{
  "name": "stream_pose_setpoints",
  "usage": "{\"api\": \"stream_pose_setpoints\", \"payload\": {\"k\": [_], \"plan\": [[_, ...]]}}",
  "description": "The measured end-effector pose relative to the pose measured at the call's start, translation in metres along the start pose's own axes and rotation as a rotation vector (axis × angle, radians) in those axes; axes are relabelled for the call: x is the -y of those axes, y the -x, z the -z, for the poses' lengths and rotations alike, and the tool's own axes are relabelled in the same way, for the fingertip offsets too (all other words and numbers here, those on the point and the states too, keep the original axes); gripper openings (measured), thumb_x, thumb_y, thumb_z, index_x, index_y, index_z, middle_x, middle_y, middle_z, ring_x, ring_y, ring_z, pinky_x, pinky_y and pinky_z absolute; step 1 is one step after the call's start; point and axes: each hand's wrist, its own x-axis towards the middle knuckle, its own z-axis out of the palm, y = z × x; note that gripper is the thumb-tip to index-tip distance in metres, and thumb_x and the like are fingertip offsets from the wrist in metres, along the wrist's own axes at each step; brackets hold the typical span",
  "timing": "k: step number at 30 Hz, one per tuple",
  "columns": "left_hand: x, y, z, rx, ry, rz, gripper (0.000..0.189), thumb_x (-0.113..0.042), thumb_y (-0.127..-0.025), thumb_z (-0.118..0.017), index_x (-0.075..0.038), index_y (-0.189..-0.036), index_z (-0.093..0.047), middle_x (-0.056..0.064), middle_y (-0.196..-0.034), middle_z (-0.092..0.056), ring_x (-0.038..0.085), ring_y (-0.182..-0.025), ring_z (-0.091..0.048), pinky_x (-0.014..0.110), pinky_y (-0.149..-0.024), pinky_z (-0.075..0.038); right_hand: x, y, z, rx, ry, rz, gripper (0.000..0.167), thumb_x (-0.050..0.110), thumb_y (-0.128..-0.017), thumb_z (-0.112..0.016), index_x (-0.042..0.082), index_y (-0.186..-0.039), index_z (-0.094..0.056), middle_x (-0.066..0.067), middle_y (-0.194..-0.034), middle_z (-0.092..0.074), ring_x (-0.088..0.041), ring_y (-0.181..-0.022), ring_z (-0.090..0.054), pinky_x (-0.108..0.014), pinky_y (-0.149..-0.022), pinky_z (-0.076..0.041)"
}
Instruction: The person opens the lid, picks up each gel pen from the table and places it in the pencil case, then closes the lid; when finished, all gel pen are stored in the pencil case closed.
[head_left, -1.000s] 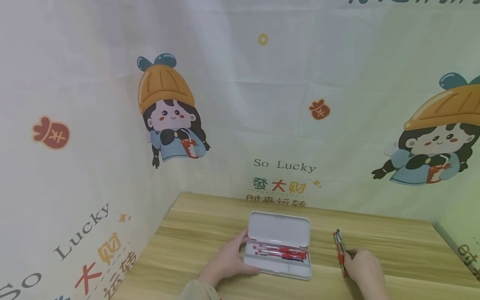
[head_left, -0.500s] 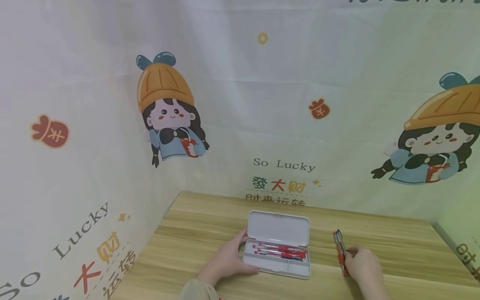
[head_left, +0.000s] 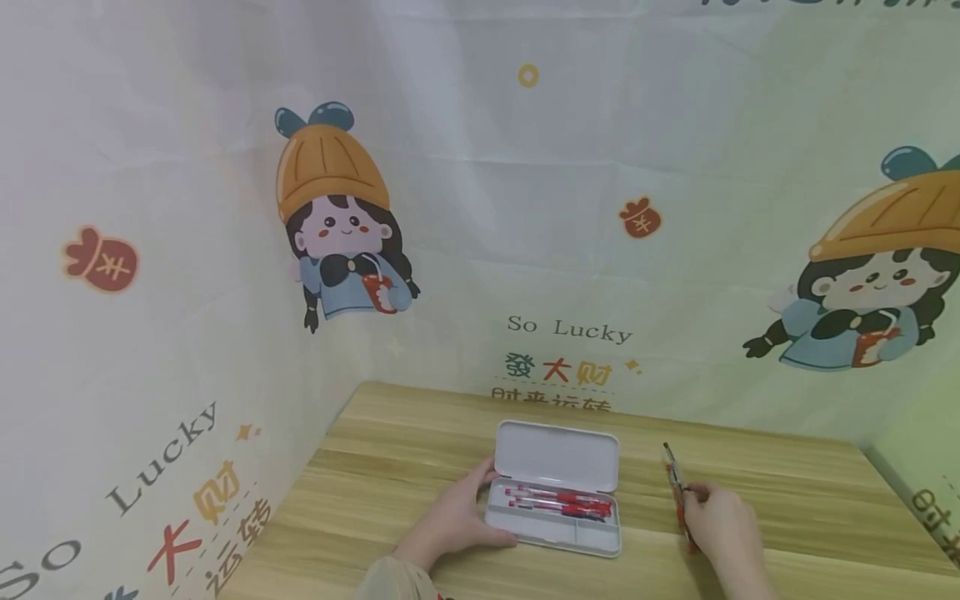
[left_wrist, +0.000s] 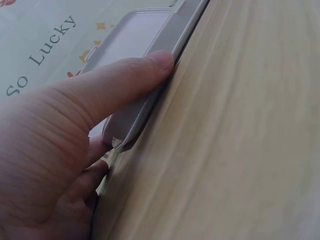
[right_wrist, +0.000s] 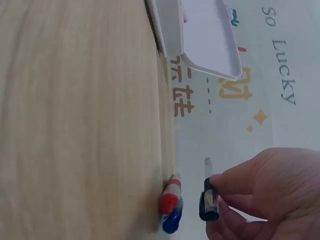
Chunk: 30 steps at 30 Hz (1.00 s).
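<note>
A pale grey pencil case (head_left: 525, 537) sits on the table with its lid (head_left: 558, 457) raised, holding several red pens (head_left: 562, 500) and a darker one. My left hand (head_left: 457, 521) grips the case's left end; in the left wrist view the thumb (left_wrist: 132, 75) lies along its front wall and the other fingers are behind it, partly hidden. To the right of the case, my right hand (head_left: 723, 525) pinches a black-capped pen (right_wrist: 209, 200) between thumb and fingers. Under it, a red-ended pen (right_wrist: 170, 201) and a blue-ended pen (right_wrist: 173, 222) lie on the table.
The wooden table (head_left: 420, 433) ends against a printed cloth backdrop (head_left: 465, 208) at the back and left. The case's narrow front compartment (head_left: 536, 527) shows bare beside a small divider.
My right hand has raised the black-capped pen off the pens beside it and moved slightly up. The left hand and the case have stayed in place.
</note>
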Motion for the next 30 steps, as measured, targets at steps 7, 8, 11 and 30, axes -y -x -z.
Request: {"api": "stream_pose_setpoints", "payload": {"k": [7,8,11,30], "plan": [[0.003,-0.002,0.000,-0.001,-0.004,0.008,0.136,-0.043,-0.066,-0.105,-0.012,-0.175,-0.029,0.006,-0.163,-0.062,0.042,-0.158,-0.048,0.068,-0.133,-0.034,0.023,0.001,-0.007,-0.051,0.013,0.112,0.035,0.015,-0.104,-0.064,-0.007,-0.131,-0.073,-0.030,-0.123,-0.078,-0.014,-0.049,-0.057,-0.026,-0.044,-0.047],[0.003,-0.002,0.000,0.000,-0.002,0.003,0.136,-0.043,-0.066,-0.105,-0.011,-0.174,-0.029,0.007,-0.162,-0.062,0.042,-0.157,-0.048,0.069,-0.133,-0.034,0.026,0.001,-0.008,-0.057,0.020,0.127,0.034,0.014,-0.104,-0.065,-0.006,-0.130,-0.073,-0.029,-0.122,-0.078,-0.015,-0.053,-0.057,-0.026,-0.046,-0.047],[0.003,-0.002,0.000,0.006,-0.002,0.004,0.136,-0.043,-0.066,-0.105,-0.012,-0.175,-0.029,0.006,-0.162,-0.062,0.041,-0.158,-0.048,0.068,-0.133,-0.034,0.034,0.001,-0.010,-0.069,0.037,0.157,0.033,0.014,-0.103,-0.067,-0.004,-0.129,-0.075,-0.026,-0.120,-0.080,-0.015,-0.063,-0.055,-0.026,-0.051,-0.044],[0.005,-0.005,-0.002,0.010,-0.012,0.024,0.136,-0.046,-0.066,-0.104,-0.015,-0.175,-0.029,0.007,-0.164,-0.061,0.043,-0.158,-0.047,0.068,-0.133,-0.034,0.075,0.005,-0.026,-0.094,0.113,0.376,0.022,0.014,-0.099,-0.075,0.005,-0.119,-0.081,-0.019,-0.118,-0.081,-0.039,-0.103,-0.076,-0.059,-0.087,-0.065]]}}
